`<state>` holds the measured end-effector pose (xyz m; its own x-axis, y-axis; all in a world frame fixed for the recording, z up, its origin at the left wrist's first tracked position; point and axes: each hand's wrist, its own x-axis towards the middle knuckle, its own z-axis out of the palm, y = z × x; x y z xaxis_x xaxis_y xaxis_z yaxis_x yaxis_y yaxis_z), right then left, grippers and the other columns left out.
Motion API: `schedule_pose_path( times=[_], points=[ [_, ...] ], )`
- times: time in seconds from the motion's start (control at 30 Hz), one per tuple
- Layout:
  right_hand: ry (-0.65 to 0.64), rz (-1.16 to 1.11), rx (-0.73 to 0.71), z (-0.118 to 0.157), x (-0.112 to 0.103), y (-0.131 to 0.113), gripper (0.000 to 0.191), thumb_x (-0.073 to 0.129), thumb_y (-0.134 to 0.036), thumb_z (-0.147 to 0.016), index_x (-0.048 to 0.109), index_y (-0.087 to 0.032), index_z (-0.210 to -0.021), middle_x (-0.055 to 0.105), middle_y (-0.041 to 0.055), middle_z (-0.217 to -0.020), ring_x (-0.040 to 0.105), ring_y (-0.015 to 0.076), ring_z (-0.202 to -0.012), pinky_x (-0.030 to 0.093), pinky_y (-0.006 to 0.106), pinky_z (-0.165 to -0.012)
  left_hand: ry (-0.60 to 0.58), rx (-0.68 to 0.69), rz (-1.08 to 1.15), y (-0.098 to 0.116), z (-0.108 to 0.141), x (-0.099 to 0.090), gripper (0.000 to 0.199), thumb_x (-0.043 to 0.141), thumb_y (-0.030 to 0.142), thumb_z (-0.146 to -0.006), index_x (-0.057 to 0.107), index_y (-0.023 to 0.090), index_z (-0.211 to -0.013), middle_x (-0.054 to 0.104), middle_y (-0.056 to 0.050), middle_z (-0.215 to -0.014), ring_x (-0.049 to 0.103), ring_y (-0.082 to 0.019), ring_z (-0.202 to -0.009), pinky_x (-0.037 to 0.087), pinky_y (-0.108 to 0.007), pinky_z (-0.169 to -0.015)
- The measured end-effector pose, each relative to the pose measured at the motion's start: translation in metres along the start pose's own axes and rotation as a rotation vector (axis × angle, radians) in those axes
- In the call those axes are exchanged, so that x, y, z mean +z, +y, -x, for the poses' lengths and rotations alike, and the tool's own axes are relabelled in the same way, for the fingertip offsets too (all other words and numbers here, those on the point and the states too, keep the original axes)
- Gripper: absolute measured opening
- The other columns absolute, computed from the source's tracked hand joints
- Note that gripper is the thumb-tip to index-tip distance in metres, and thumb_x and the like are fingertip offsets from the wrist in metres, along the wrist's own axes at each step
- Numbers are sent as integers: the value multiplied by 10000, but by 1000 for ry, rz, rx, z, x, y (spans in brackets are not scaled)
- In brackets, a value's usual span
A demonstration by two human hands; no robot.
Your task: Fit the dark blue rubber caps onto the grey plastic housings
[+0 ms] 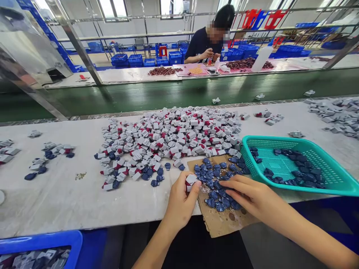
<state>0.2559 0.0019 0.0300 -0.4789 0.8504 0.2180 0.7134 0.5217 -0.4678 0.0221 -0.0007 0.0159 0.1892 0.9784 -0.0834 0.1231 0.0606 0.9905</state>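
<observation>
My left hand (182,200) is closed around a grey-and-red plastic part (191,182), held between thumb and fingers at the near edge of the table. My right hand (246,194) reaches over the dark blue parts (215,173), its fingertips touching them; whether it grips one is hidden. The blue parts lie loose on a stained brown cardboard sheet (221,224) that overhangs the table edge. Beyond my hands spreads a large heap of grey-and-red parts (179,130), with a few blue parts along its near side.
A green basket (297,140) with dark blue parts stands right of the cardboard. A blue bin (77,243) of grey parts sits at lower left. Behind the table runs a green conveyor (157,95); across it a person (207,41) works with small parts.
</observation>
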Motion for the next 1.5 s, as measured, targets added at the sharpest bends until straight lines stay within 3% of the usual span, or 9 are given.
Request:
schedule_pose_path(
  times=[0.27,0.6,0.77,0.9,1.0,1.1,1.17,1.3,1.5],
  points=[
    [-58,90,12,2,-4,3,323,376,-337,-1040,659,-221,-1142,695,87,-992,700,207,-817,573,300,-632,-64,-25,72,3,0,-3,213,491,416,-965,509,204,-964,460,21,-771,401,-128,-659,319,-236,-585],
    [-141,106,0,-3,-6,7,302,358,-324,-1037,632,-220,-1105,699,81,-1003,713,227,-832,569,305,-609,-28,-52,186,-1,5,-2,269,476,475,-978,503,211,-939,363,52,-642,318,-113,-577,256,-256,-552],
    [-186,84,52,1,-7,10,339,339,-314,-1020,659,-214,-1075,698,114,-1039,712,261,-833,560,322,-578,-2,-104,401,1,3,-4,167,425,351,-957,508,210,-923,387,30,-701,330,-114,-615,311,-233,-571],
    [-208,23,73,-10,-19,7,308,398,-369,-1006,681,-250,-1029,712,71,-952,702,230,-756,565,302,-574,-50,-120,402,2,1,-5,102,512,308,-921,506,211,-952,452,16,-777,368,-106,-635,356,-208,-559],
    [-109,-69,120,-27,-26,-8,293,460,-450,-999,678,-278,-1095,707,39,-850,651,172,-588,536,249,-471,-152,-128,402,4,-1,-6,199,593,320,-897,514,212,-1043,526,-14,-906,458,-108,-684,433,-200,-575],
    [47,-254,175,-41,-25,-30,304,524,-510,-974,688,-271,-1063,697,45,-798,670,171,-607,542,211,-452,-194,-162,414,6,-1,-7,240,646,311,-873,550,200,-1063,568,-25,-943,513,-107,-708,491,-214,-644],
    [100,-303,150,-45,-21,-41,261,549,-465,-975,686,-261,-1063,700,50,-822,679,167,-623,533,190,-440,-205,-173,426,7,-1,-8,228,665,323,-871,578,190,-1034,586,-23,-916,541,-114,-730,503,-224,-686],
    [146,-200,-7,-45,-10,-50,158,538,-245,-988,640,-253,-1109,702,25,-899,655,119,-635,505,153,-461,-203,-181,467,7,-1,-8,271,702,368,-854,572,176,-994,588,-9,-871,542,-101,-694,496,-224,-678],
    [115,-137,-120,-44,-5,-51,182,481,-160,-1000,587,-220,-1135,677,34,-902,643,116,-680,474,160,-483,-206,-194,454,6,-2,-7,278,690,355,-860,561,168,-1020,558,15,-799,532,-90,-660,475,-217,-660]
  ],
)
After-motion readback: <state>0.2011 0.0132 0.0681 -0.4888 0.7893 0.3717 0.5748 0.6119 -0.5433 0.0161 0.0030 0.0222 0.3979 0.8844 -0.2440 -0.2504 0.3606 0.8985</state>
